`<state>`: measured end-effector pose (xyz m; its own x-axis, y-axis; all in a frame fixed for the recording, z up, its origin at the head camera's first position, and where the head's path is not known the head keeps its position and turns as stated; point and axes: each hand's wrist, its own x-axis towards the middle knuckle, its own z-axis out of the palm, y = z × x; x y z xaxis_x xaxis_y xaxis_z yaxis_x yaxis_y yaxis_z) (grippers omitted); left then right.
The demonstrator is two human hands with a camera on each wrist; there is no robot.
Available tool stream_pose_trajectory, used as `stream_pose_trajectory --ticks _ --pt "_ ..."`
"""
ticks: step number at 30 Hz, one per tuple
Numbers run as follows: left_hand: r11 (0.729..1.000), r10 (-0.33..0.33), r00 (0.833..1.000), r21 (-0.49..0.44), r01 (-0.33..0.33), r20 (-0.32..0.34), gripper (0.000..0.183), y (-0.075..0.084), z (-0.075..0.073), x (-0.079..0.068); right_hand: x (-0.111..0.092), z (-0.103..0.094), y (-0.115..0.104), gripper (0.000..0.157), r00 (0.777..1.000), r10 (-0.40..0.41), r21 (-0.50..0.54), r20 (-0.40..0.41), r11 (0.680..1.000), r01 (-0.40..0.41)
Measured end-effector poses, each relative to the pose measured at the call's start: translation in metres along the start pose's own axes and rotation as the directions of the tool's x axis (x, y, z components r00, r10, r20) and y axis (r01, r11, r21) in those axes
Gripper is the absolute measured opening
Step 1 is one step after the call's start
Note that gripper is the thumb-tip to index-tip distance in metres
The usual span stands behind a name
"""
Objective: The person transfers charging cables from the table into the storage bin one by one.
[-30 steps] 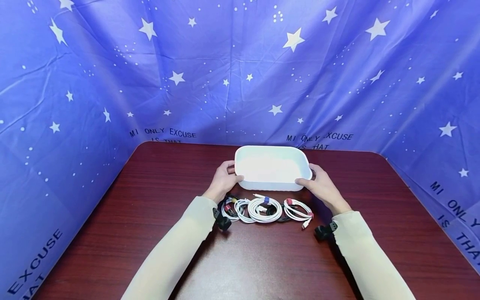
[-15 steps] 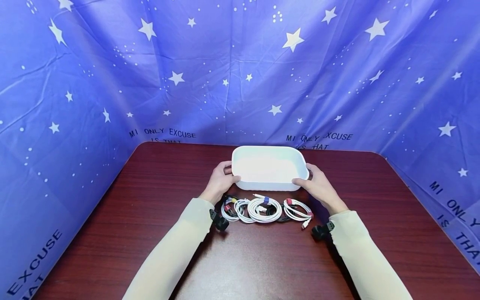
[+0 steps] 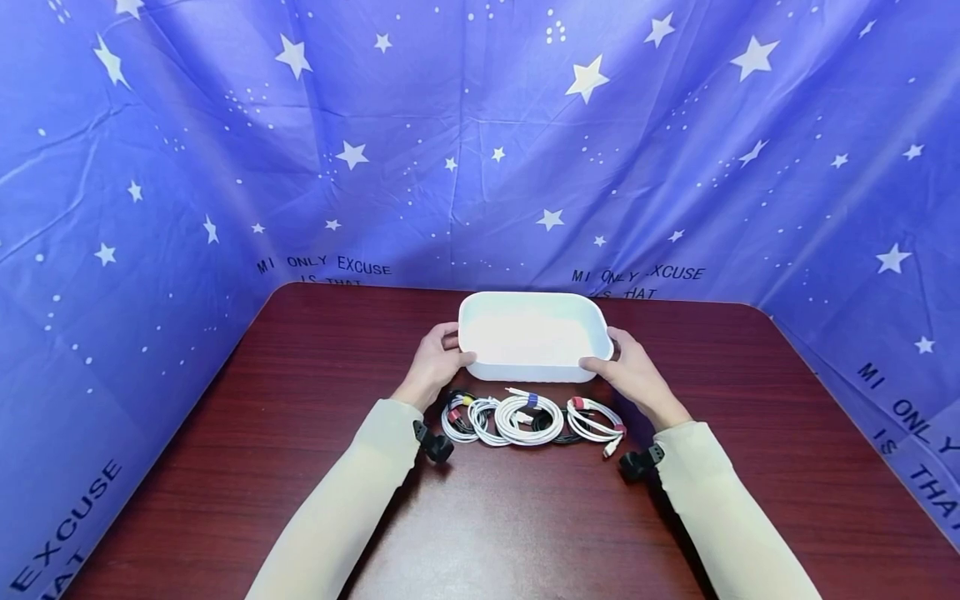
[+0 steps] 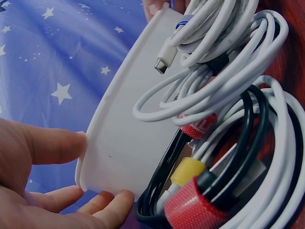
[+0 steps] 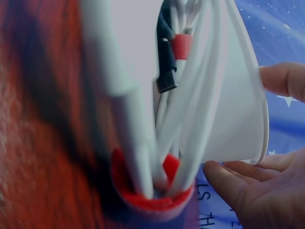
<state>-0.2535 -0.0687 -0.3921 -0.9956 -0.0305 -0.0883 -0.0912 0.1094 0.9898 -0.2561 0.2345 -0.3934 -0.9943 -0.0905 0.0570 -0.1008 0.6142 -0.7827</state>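
Note:
Both hands hold a white plastic bin (image 3: 537, 372) by its two ends near the back of the table. My left hand (image 3: 435, 363) has its thumb on the rim and its fingers against the left end; the left wrist view shows them on the bin wall (image 4: 119, 114). At the opposite end, my right hand (image 3: 637, 375) grips likewise, thumb at the rim in the right wrist view. In front of the bin lie several coiled cables, among them a white coil with a blue strap (image 3: 533, 400) and another with red straps (image 3: 578, 403). Black cables are partly hidden among them.
The dark red wooden table (image 3: 480, 525) extends in front of the cables and to both sides. A blue star-patterned cloth (image 3: 480, 167) hangs behind the table and along its sides. Black wrist cameras (image 3: 433, 443) sit on both cuffs, close to the cables.
The bin and both hands have shifted slightly to the left. The cables have stayed in place, and both hands keep their grip.

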Motion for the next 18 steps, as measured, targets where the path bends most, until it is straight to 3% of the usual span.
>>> stream_pose_trajectory --ticks 18 --pt "1.0 0.005 1.0 -0.024 -0.005 0.0 0.058 -0.0021 -0.0031 -0.0006 -0.0033 0.0027 -0.0036 0.083 1.0 0.022 -0.039 -0.008 0.999 -0.023"
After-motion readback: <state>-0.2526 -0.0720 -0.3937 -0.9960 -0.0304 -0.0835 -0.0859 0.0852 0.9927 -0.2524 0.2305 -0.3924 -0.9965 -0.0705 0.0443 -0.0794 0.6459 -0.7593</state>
